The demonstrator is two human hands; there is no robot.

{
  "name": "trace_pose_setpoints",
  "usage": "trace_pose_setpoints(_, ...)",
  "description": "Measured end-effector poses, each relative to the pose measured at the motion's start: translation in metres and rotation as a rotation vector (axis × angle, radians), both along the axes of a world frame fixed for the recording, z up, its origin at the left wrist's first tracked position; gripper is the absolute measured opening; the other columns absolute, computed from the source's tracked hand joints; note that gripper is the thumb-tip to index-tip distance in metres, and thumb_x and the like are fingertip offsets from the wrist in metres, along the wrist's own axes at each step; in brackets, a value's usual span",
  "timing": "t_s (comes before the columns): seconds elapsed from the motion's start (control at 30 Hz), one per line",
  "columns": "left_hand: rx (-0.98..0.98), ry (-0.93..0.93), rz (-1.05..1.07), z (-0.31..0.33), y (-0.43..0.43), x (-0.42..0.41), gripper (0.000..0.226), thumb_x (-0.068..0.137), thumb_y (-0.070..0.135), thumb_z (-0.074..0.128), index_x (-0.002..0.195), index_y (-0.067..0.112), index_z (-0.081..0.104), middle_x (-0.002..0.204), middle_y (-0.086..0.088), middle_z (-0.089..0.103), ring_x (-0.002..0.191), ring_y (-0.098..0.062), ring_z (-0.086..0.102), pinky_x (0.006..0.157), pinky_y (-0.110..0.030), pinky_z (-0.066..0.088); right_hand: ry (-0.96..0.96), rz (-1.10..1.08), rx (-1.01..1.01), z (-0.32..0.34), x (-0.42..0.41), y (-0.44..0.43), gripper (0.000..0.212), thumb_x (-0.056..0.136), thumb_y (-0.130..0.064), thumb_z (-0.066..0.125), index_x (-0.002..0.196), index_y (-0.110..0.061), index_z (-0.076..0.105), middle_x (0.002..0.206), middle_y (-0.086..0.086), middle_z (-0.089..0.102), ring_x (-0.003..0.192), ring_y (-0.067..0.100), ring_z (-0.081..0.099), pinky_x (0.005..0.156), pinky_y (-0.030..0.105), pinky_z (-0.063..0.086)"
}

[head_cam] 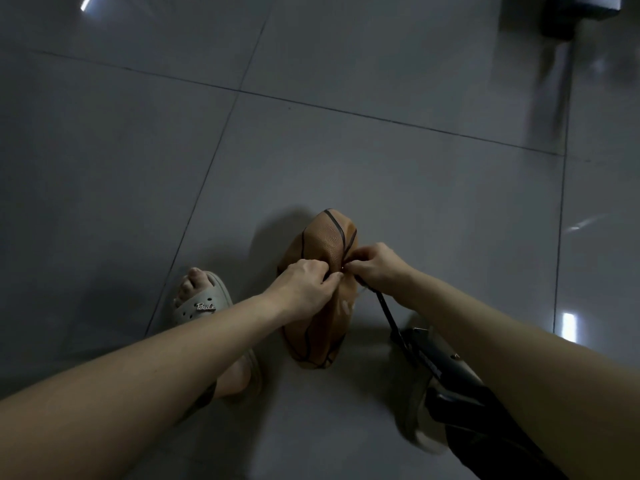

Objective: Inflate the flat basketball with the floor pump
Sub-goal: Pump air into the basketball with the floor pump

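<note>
At lower centre, right of a sandalled foot (202, 299), the grip of the left hand (304, 285) pinched the flat basketball (325, 244) on the floor (415, 188), likely steadying its valve. The grip of the right hand (375, 268) pinched the end of the hose (388, 313) against the ball; the pump (446, 372) lay lower right.

Both arms reaching forward, left hand (304, 285) and right hand (375, 268) pinching, close together

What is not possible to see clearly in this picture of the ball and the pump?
Head view only.
The valve: hidden by the left hand, which pinches the basketball, and the right hand, which pinches the hose end.
The pump: mostly behind the right forearm, cut by the bottom edge.
A dark object, top right: blurred, cut off.
</note>
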State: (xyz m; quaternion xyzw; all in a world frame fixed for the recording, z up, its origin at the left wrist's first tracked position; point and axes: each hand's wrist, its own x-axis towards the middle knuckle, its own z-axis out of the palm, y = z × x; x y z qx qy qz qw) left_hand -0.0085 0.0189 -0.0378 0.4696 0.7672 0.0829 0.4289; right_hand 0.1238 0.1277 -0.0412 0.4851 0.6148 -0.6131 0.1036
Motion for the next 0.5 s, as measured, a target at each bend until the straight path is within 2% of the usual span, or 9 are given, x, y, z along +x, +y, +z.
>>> trace_pose_setpoints(0.2,0.0,-0.02,-0.007,-0.0022,-0.0015,-0.0007,0.045,0.104,0.042,0.049,0.069,0.014,0.055,0.069,-0.002,0.059,0.064,-0.015,0.058,0.055,-0.029,0.036,0.036,0.121,0.035,-0.0006,0.0004,0.0004,0.02,0.097,-0.012,0.057,0.099,0.003,0.07,0.074,0.0,0.06,0.056,0.004,0.053,0.047,0.012,0.041)
trace_pose_setpoints(0.3,0.016,-0.021,-0.007,-0.0043,-0.0024,0.0002,0.044,0.104,0.042,0.049,0.07,0.014,0.056,0.068,-0.001,0.059,0.062,-0.015,0.057,0.054,-0.028,0.036,0.047,0.173,0.003,-0.0012,0.0008,0.0018,0.021,0.097,-0.011,0.053,0.093,0.004,0.067,0.073,0.002,0.059,0.059,0.009,0.053,0.052,0.018,0.043)
trace_pose_setpoints(0.4,0.028,0.002,-0.022,-0.0048,-0.0038,0.0034,0.043,0.104,0.041,0.049,0.071,0.014,0.055,0.068,-0.001,0.058,0.061,-0.013,0.056,0.053,-0.027,0.034,0.016,0.189,-0.005,-0.0047,0.0011,0.0009,0.019,0.097,-0.013,0.049,0.084,-0.003,0.06,0.074,0.005,0.054,0.065,0.016,0.049,0.057,0.028,0.04)
trace_pose_setpoints(0.5,0.038,0.025,-0.036,-0.0046,-0.0038,0.007,0.041,0.104,0.04,0.049,0.072,0.015,0.055,0.069,0.001,0.056,0.061,-0.012,0.053,0.052,-0.027,0.034,-0.004,0.19,0.003,-0.0064,-0.0008,-0.0021,0.021,0.097,-0.016,0.048,0.082,-0.006,0.058,0.076,0.007,0.053,0.067,0.018,0.047,0.059,0.03,0.039)
